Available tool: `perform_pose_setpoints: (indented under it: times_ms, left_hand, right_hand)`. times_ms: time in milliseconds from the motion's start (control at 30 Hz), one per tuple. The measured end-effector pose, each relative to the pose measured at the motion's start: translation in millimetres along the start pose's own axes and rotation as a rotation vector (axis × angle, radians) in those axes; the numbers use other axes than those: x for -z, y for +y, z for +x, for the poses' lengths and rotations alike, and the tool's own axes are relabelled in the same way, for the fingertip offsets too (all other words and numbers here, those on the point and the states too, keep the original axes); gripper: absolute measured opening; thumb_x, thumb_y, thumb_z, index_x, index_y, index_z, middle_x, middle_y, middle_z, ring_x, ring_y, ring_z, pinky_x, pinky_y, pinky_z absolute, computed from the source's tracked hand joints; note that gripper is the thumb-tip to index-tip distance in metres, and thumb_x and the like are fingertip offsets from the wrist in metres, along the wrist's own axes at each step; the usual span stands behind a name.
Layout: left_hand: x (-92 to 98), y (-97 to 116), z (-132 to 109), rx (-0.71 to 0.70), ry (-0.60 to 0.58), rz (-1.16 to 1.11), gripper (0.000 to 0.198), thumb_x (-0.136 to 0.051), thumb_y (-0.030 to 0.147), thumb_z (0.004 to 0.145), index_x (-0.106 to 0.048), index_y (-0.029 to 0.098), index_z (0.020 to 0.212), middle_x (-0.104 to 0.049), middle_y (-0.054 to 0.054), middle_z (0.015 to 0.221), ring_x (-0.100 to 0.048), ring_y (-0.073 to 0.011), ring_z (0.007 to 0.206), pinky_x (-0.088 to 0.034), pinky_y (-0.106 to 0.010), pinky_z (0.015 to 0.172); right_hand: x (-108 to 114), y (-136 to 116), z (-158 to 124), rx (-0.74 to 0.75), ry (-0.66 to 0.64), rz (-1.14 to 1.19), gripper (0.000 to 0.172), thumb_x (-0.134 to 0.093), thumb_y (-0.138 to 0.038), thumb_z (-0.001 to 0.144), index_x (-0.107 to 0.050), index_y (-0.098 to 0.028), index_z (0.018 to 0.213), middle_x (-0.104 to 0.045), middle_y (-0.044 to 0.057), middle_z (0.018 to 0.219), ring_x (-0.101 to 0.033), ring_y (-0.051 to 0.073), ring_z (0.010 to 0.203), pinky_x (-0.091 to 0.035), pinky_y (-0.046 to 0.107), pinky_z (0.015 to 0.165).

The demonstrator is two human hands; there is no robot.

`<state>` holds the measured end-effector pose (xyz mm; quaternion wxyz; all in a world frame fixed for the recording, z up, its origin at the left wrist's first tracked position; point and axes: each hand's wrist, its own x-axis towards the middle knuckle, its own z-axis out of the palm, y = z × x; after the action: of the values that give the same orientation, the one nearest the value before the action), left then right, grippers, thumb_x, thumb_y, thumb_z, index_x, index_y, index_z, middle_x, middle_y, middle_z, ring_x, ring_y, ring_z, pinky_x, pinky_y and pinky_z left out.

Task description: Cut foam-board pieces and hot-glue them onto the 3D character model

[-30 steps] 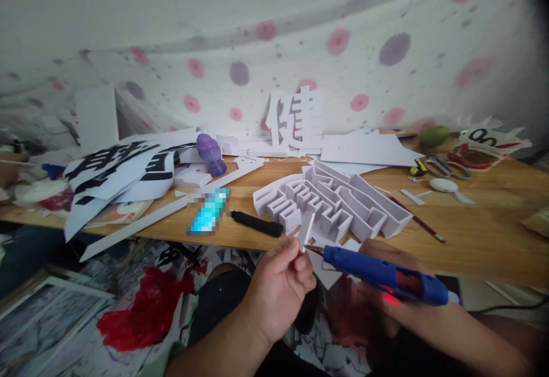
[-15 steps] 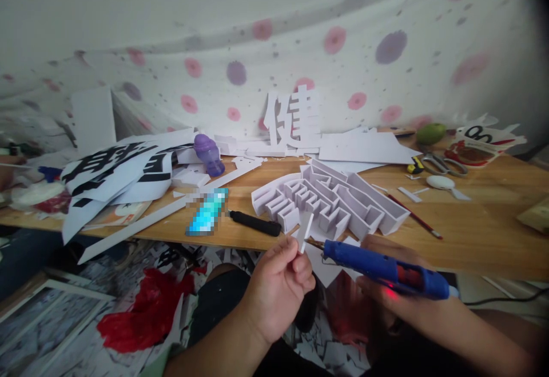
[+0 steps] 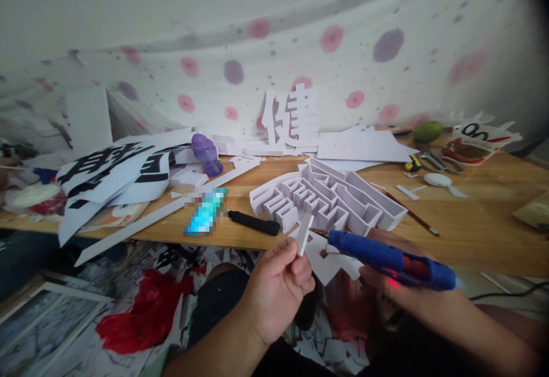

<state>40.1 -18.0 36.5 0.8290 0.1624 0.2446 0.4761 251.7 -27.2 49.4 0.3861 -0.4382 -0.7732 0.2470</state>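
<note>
My left hand (image 3: 277, 285) pinches a small white foam-board strip (image 3: 304, 232) upright below the table's front edge. In my right hand (image 3: 388, 291) is a blue hot glue gun (image 3: 388, 258) with a red light glowing; its nozzle points left, close to the strip's lower end. Just behind them on the wooden table (image 3: 472, 228) lies a white foam-board letter (image 3: 328, 201) built of many thin walls. A finished white character (image 3: 291, 116) stands against the dotted wall at the back.
On the table lie a black-handled knife (image 3: 254, 223), a blurred bright blue thing (image 3: 206, 212), a purple bottle (image 3: 206, 154), printed black-and-white sheets (image 3: 115, 171), scissors (image 3: 437, 162), a pencil (image 3: 412, 214) and a green fruit (image 3: 428, 131). Paper scraps and a red cloth (image 3: 141, 314) cover the floor.
The glue gun has shifted slightly right and its nozzle has drawn back a little from the strip. My left hand keeps the strip nearly still. The view drifted slightly upward.
</note>
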Motion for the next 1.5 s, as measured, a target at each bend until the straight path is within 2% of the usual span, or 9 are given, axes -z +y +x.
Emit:
perform_pose_setpoints:
  times_ms: [167, 333, 667, 967, 1100, 1167, 1300, 1433, 1500]
  left_hand:
    - [0.3, 0, 0, 0.005, -0.024, 0.01, 0.027, -0.064, 0.02, 0.079, -0.043, 0.016, 0.062, -0.041, 0.005, 0.052, -0.035, -0.0064, 0.049, -0.025, -0.021, 0.052]
    - [1.0, 0, -2, 0.009, -0.061, 0.03, 0.026, -0.064, 0.02, 0.079, -0.045, 0.016, 0.063, -0.04, 0.005, 0.052, -0.035, -0.0066, 0.05, -0.026, -0.022, 0.053]
    - [5.8, -2, 1, -0.002, -0.019, 0.027, 0.032, -0.074, 0.026, 0.071, -0.044, 0.017, 0.062, -0.042, 0.006, 0.05, -0.036, -0.0056, 0.047, -0.024, -0.021, 0.051]
    - [12.7, 0, 4, 0.027, -0.048, 0.056, 0.04, -0.079, 0.031, 0.064, -0.043, 0.017, 0.06, -0.042, 0.007, 0.046, -0.034, -0.0046, 0.043, -0.021, -0.02, 0.05]
    - [12.7, 0, 1, 0.008, -0.07, 0.091, 0.034, -0.077, 0.03, 0.067, -0.046, 0.017, 0.063, -0.041, 0.007, 0.047, -0.033, -0.0052, 0.045, -0.021, -0.021, 0.051]
    - [11.1, 2, -2, -0.013, -0.083, 0.139, 0.029, -0.075, 0.03, 0.069, -0.049, 0.017, 0.066, -0.041, 0.006, 0.048, -0.032, -0.0057, 0.046, -0.022, -0.022, 0.052]
    - [9.2, 10, -7, -0.093, -0.133, 0.37, 0.029, -0.074, 0.034, 0.07, -0.052, 0.016, 0.065, -0.043, 0.005, 0.05, -0.035, -0.0075, 0.05, -0.026, -0.024, 0.057]
    - [11.6, 21, -10, -0.151, -0.144, 0.565, 0.032, -0.074, 0.04, 0.068, -0.054, 0.015, 0.066, -0.044, 0.004, 0.05, -0.037, -0.0093, 0.053, -0.025, -0.024, 0.056]
    - [13.4, 26, -11, -0.165, -0.143, 0.633, 0.033, -0.074, 0.042, 0.068, -0.054, 0.015, 0.067, -0.045, 0.004, 0.052, -0.037, -0.0087, 0.052, -0.024, -0.024, 0.054]
  right_hand:
    - [2, 3, -2, -0.016, -0.002, -0.023, 0.018, -0.055, -0.029, 0.084, -0.05, -0.022, 0.068, -0.053, -0.001, 0.064, -0.052, 0.013, 0.057, -0.045, 0.025, 0.054]
    - [6, 1, -1, 0.002, 0.058, -0.064, 0.024, -0.055, -0.028, 0.082, -0.048, -0.022, 0.061, -0.054, 0.0, 0.063, -0.055, 0.015, 0.059, -0.045, 0.026, 0.053]
    - [3, 3, -3, -0.034, 0.075, -0.014, 0.018, -0.055, -0.03, 0.081, -0.051, -0.023, 0.065, -0.057, 0.0, 0.063, -0.057, 0.017, 0.059, -0.048, 0.029, 0.056]
    - [3, -6, 3, 0.064, 0.165, -0.033, 0.016, -0.054, -0.024, 0.076, -0.051, -0.022, 0.061, -0.06, 0.002, 0.062, -0.06, 0.018, 0.058, -0.05, 0.028, 0.052]
    - [6, -1, -2, 0.013, 0.11, -0.01, 0.018, -0.053, -0.029, 0.08, -0.054, -0.022, 0.063, -0.062, 0.003, 0.065, -0.061, 0.017, 0.057, -0.053, 0.028, 0.055]
    - [6, 5, -7, -0.016, 0.098, -0.009, 0.018, -0.053, -0.032, 0.08, -0.057, -0.022, 0.067, -0.065, 0.004, 0.07, -0.063, 0.018, 0.06, -0.054, 0.029, 0.056]
    - [9, 15, -16, -0.043, 0.181, -0.047, 0.013, -0.062, -0.034, 0.075, -0.064, -0.023, 0.082, -0.069, 0.005, 0.084, -0.066, 0.022, 0.074, -0.057, 0.031, 0.066]
    - [15, 17, -18, -0.047, 0.006, -0.01, 0.011, -0.057, -0.031, 0.079, -0.061, -0.023, 0.074, -0.066, 0.002, 0.074, -0.065, 0.02, 0.07, -0.057, 0.029, 0.061]
    - [17, 16, -18, -0.057, -0.021, 0.001, 0.012, -0.056, -0.032, 0.08, -0.061, -0.023, 0.074, -0.066, 0.003, 0.076, -0.065, 0.021, 0.072, -0.057, 0.029, 0.062]
